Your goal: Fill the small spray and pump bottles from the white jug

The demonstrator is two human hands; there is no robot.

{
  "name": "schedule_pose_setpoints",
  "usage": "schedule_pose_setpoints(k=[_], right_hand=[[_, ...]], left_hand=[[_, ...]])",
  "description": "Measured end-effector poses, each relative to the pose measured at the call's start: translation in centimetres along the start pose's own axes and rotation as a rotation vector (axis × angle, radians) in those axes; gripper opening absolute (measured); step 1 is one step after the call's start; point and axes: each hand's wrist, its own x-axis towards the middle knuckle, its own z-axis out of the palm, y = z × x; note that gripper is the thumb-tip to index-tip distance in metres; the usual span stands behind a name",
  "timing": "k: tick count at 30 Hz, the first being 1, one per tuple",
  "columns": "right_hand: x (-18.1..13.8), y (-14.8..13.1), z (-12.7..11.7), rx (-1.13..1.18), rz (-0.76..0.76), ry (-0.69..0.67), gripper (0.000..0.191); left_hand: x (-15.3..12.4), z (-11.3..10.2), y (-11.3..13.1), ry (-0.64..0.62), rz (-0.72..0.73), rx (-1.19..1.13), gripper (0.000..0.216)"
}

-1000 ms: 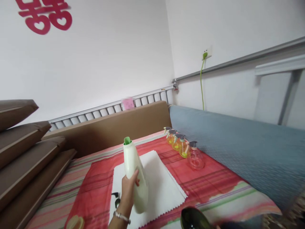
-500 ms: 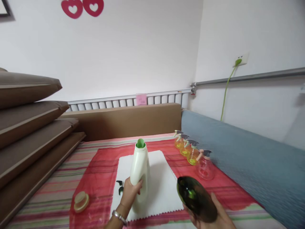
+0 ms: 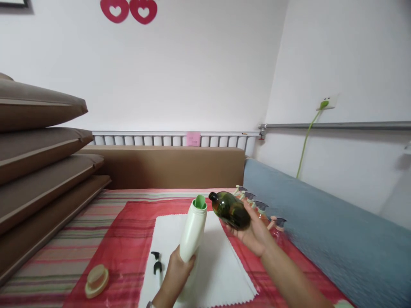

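Note:
My left hand point(image 3: 180, 270) is wrapped round a pale green-white plastic jug point(image 3: 193, 231), which leans a little to the right. A green spout point(image 3: 200, 202) shows in its open mouth. In my right hand point(image 3: 252, 237) lies a dark green, see-through bottle point(image 3: 230, 209), tipped nearly on its side. Its neck points left towards the jug's mouth, a small gap apart. Under both is a white cloth point(image 3: 215, 273) with zigzag edges. On its left part rests a black pump head point(image 3: 157, 266), partly hidden by my left arm.
A pale round cap point(image 3: 96, 280) lies on the red cloth point(image 3: 112, 248) at left. Several pump bottles point(image 3: 262, 213) stand in a row at right, partly behind my right hand. Stacked brown cushions point(image 3: 45, 141) rise at left; a blue padded side point(image 3: 321, 214) bounds the right.
My right hand has raised the green bottle and brought it leftwards, close to the jug's mouth. The jug has tilted to the right in my left hand. The view has shifted slightly.

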Motion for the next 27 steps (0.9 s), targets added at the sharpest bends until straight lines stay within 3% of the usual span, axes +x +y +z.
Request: schedule_pose_setpoints(k=[6, 11, 14, 21, 27], right_hand=[[1.3, -1.5, 0.3, -0.057, -0.077, 0.060, 0.029], [0.7, -2.8, -1.7, -0.079, -0.089, 0.098, 0.025], [0.1, -3.6, -3.5, -0.086, -0.095, 0.126, 0.024], [-0.6, -5.0, -7.7, -0.121, -0.087, 0.200, 0.025], [-1.0, -6.1, -8.9, -0.213, -0.086, 0.205, 0.034]], left_hand=[[1.8, 0.0, 2.8, -0.056, 0.051, 0.055, 0.020], [4.4, -1.1, 5.7, -0.187, 0.037, 0.215, 0.021], [5.2, -1.8, 6.6, -0.252, 0.123, 0.361, 0.013], [4.3, -1.4, 6.2, -0.263, 0.242, 0.613, 0.012], [3.7, -0.5, 7.4, -0.320, 0.224, 0.733, 0.019]])
